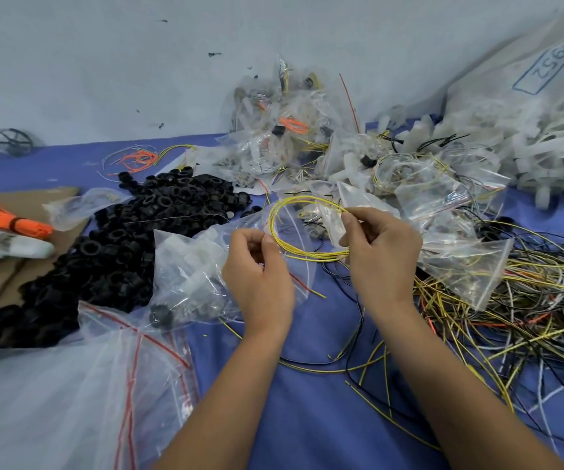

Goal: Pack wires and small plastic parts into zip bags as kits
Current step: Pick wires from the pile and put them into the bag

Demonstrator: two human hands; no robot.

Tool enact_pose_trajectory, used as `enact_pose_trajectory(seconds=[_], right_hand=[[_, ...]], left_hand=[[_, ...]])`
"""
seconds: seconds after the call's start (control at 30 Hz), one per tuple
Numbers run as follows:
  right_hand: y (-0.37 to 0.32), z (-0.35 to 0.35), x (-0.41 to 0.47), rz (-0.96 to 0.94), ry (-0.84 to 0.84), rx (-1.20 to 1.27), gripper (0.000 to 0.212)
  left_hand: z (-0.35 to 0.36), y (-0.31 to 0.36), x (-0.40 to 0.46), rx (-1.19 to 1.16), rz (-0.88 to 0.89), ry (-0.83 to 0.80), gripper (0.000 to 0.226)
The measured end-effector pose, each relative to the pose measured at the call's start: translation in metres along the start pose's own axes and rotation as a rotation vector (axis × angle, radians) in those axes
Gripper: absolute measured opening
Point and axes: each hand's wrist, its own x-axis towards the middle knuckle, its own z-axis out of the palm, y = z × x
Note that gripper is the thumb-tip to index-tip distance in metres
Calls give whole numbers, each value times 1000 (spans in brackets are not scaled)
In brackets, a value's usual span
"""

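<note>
Both hands pinch the coiled yellow wire (302, 228): left hand (256, 266), right hand (377, 245). The zip bag (192, 266) beneath is partly hidden; its contents are indistinct.

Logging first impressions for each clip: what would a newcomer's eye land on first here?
First, the two hands at centre: the right hand and left hand hold a coiled yellow wire over a zip bag. Next, the heap of black plastic rings to the left, and the tangle of loose wires spread on the blue cloth at right.
</note>
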Motion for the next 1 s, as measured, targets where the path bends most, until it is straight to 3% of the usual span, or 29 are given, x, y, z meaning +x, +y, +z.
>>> enact_pose_trajectory(seconds=[0.37,0.6,0.73,0.87,1.0], right_hand=[[6,-14,11,-185,-148,-299,18],[-9,1,-2,-101,-370,-56,13],[-12,12,-17,-108,-483,-36,27],[-14,13,-20,-56,-555,36,23],[-15,9,-20,164,-698,314,26]], left_hand=[[-1,4,-3,17,52,32,13],[-2,11,-11,243,454,-111,5],[0,18,-21,320,610,-144,5],[-1,22,-24,284,654,-158,5],[-2,22,-24,251,596,-159,7]])
